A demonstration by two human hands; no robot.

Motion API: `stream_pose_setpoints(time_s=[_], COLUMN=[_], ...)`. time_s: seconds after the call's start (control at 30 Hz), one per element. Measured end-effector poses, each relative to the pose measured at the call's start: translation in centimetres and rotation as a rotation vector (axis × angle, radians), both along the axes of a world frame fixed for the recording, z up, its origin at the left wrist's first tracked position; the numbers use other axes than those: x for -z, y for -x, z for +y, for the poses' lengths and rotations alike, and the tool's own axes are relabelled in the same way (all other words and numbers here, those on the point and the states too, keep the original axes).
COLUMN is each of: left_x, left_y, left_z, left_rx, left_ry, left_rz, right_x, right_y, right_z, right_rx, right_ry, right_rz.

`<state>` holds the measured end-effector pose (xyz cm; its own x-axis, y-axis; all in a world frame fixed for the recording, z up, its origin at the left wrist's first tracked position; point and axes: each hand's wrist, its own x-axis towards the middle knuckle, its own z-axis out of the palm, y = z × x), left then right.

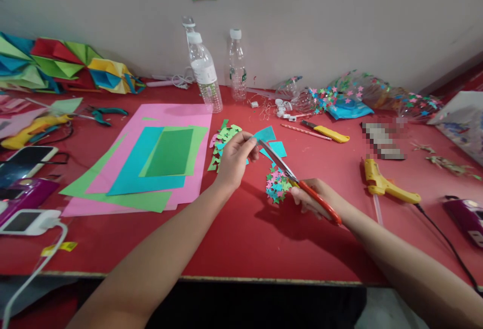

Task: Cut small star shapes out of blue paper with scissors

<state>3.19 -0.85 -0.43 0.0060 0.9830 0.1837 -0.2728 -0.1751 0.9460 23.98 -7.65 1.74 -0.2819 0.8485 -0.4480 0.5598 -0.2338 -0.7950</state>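
My right hand [315,198] grips a pair of scissors [278,159] with red handles, its blades pointing up and left. The blade tips reach the fingertips of my left hand [237,158], which pinches a small piece of blue paper, mostly hidden by the fingers. Below the blades lies a pile of small pink, green and blue paper stars [275,185]. Green and pink paper scraps [219,143] with notched edges lie beside and partly behind my left hand. Just beyond the fingers are blue paper pieces [277,150] on the red table [234,248].
Stacked coloured sheets [169,150] cover the table's left side. Clear plastic bottles [237,70] stand at the wall. A yellow cutter [332,134], a yellow glue gun [385,185] with a cord and star-covered plastic pieces [324,100] lie right. Phones [26,165] and pliers [105,112] are left.
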Motion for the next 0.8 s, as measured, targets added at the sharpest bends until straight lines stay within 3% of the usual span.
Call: stream_pose_setpoints(time_s=[0.43, 0.8], left_x=[-0.02, -0.35], left_y=[0.18, 0.13], left_z=[0.11, -0.2], left_rx=[0.077, 0.066], left_ry=[-0.043, -0.045], left_rz=[0.046, 0.07], right_x=[-0.27, -0.12], right_y=[-0.05, 0.29], right_z=[-0.03, -0.1], right_rx=[-0.045, 0.01], right_ry=[-0.005, 0.032], right_rz=[0.051, -0.059])
